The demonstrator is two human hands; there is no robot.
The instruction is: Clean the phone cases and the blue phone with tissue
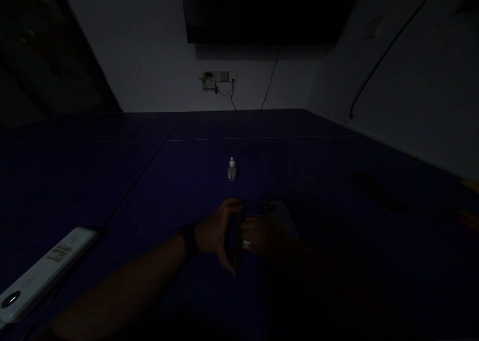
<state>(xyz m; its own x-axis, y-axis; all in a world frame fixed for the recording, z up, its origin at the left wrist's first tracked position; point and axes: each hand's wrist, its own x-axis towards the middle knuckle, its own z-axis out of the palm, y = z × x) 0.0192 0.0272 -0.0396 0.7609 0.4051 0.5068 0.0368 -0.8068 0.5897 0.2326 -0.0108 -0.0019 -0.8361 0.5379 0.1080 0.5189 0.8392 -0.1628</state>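
In the dim light, my left hand (pixel 215 231), with a dark watch (pixel 189 238) at the wrist, grips a thin dark phone-like slab (pixel 238 233) by its two ends. The slab stands on edge, one broad face turned toward the left palm. Against its other side is my right hand (pixel 256 231), fingers curled around a small white wad (pixel 246 243). What the wad is made of is too dark to tell. A pale phone (pixel 282 216) with camera lenses lies partly hidden behind my right forearm. Beyond both hands, a small dropper bottle (pixel 231 172) with a white top stands upright.
At the left lies a long white power strip-like bar (pixel 48 271) with a round dark button. A dark flat object (pixel 377 191) rests at the right on the blue-purple surface (pixel 202 156). Wall sockets (pixel 220 77) with cables sit below a large screen (pixel 269 11).
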